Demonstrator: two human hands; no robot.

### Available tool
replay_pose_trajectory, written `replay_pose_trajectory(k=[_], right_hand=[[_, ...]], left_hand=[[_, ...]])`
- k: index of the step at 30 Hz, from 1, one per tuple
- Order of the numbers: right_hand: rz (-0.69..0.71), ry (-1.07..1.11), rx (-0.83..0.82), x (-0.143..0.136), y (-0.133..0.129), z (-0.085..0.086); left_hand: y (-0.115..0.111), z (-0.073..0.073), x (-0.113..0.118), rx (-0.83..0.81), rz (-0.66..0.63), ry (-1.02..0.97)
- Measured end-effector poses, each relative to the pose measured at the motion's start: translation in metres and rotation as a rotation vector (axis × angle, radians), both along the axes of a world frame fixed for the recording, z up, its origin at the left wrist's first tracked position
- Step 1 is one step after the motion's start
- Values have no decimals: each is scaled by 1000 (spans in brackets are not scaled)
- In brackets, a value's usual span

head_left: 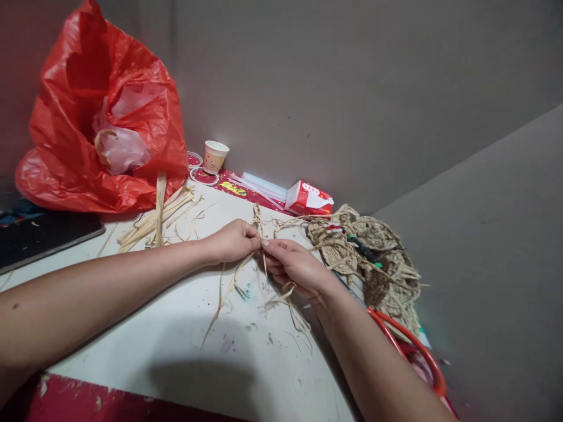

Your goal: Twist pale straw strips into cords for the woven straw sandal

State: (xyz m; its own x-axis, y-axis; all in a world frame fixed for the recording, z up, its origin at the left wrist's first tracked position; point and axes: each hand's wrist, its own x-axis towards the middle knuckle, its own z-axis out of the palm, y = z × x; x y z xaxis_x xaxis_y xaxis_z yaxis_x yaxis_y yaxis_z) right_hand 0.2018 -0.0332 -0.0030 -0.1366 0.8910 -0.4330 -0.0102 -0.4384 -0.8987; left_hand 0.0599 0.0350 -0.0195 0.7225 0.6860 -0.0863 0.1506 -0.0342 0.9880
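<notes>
My left hand (237, 240) and my right hand (294, 266) meet over the white tabletop, both closed in a pinch on a braid of dried straw (257, 217). The braided end points away from me, beyond the fingers. Loose strands (231, 287) hang from the hands toward me, splaying left and right. Left of my left hand lies a bundle of flat dry straw strips (160, 220). A coiled heap of straw braid (373, 252) sits to the right of my right hand, joined by a strand that runs toward the braid's far end.
A large red plastic bag (109, 117) stands at the back left, beside a dark flat device (48, 237). Along the back are a paper cup (215, 157), plastic wrappers (264, 187) and a red tissue pack (309, 198). A red curved handle (417, 343) is at the right edge.
</notes>
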Motion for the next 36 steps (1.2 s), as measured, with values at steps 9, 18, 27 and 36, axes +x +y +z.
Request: replay_pose_trajectory(k=[9, 18, 27, 36], right_hand=[[71, 35, 78, 7, 0, 0], [-44, -18, 10, 2, 1, 3], [12, 106, -25, 8, 4, 1], [-122, 82, 36, 0, -1, -6]], left_hand=[[0, 2, 1, -63, -67, -76], [2, 3, 0, 142, -29, 62], [1, 15, -2, 342, -51, 133], [0, 20, -5, 287, -167, 204]])
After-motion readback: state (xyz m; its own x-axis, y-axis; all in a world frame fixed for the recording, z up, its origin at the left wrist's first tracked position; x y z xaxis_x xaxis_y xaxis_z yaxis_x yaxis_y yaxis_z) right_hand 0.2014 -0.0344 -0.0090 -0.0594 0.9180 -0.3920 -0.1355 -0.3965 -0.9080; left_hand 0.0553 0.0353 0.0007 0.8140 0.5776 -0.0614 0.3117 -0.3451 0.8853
